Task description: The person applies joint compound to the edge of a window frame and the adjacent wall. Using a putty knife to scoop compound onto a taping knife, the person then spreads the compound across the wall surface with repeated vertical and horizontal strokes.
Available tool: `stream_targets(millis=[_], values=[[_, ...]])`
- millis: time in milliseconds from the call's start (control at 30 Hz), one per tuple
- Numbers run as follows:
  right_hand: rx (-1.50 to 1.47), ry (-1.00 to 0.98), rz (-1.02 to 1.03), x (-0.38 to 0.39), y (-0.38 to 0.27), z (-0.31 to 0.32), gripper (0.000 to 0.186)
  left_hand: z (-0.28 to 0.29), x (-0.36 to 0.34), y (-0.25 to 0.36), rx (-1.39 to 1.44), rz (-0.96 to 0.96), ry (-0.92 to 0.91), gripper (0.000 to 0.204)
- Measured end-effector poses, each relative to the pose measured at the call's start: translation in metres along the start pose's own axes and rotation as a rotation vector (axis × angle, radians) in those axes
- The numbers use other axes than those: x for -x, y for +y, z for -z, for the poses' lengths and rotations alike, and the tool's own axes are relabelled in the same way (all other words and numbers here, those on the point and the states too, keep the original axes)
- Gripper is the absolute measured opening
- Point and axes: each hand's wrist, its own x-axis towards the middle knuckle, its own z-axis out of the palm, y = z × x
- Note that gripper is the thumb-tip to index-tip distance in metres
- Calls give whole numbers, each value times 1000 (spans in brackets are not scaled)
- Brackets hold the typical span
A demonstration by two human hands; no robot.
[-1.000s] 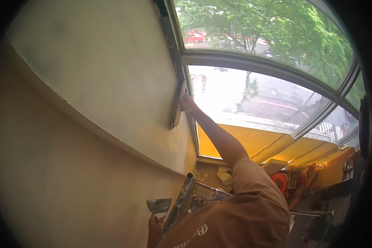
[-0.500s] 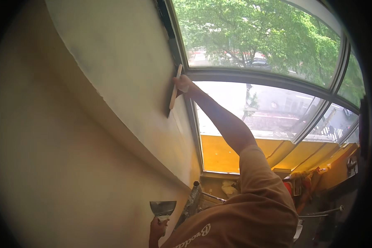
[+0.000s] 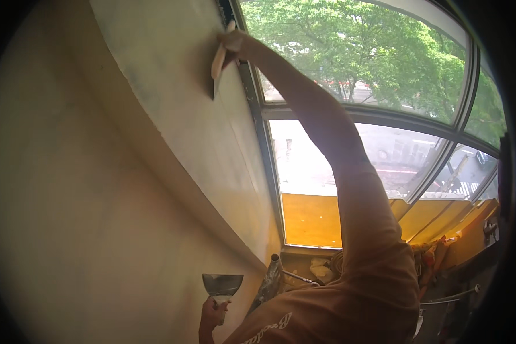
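Higher now: trowel (image 3: 217,63) has climbed the wall (image 3: 172,114) to its top edge beside the window frame (image 3: 252,97), right hand (image 3: 234,41) clenched on it. Left hand (image 3: 212,312) low (near bottom edge), fingers wrapped around a putty knife (image 3: 222,284).

A single head-worn fisheye view is looking up and forward from close beside a plastered wall (image 3: 155,172), which is filling everything from six round to eleven o'clock. The arched window (image 3: 372,114) is curving from twelve to three o'clock, its frame bending toward the rim. The person's own right arm is crossing the middle from five o'clock up to the right hand (image 3: 235,41) near twelve; the left hand (image 3: 212,314) is sitting near at six.
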Motion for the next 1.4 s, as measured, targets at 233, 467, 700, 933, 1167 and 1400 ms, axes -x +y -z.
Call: stream_targets(millis=[233, 467, 700, 933, 1167, 1400], values=[[131, -174, 582, -42, 22, 108, 43, -7, -14, 78, 147, -72, -93, 15], [543, 321, 274, 148, 150, 91, 52, -44, -27, 113, 502, -29, -174, 19], [540, 274, 634, 95, 270, 66, 56, -76, -22, 95, 424, 54, -194, 21], [573, 261, 442, 98, 262, 15, 50, -71, -12, 57, 416, 100, -150, 21], [638, 13, 86, 235, 287, 50, 40, -48, -19, 58, 401, 88, -176, 19], [16, 290, -353, 349, 611, 114, 44, -30, 0, 71, 143, 277, -81, 22]])
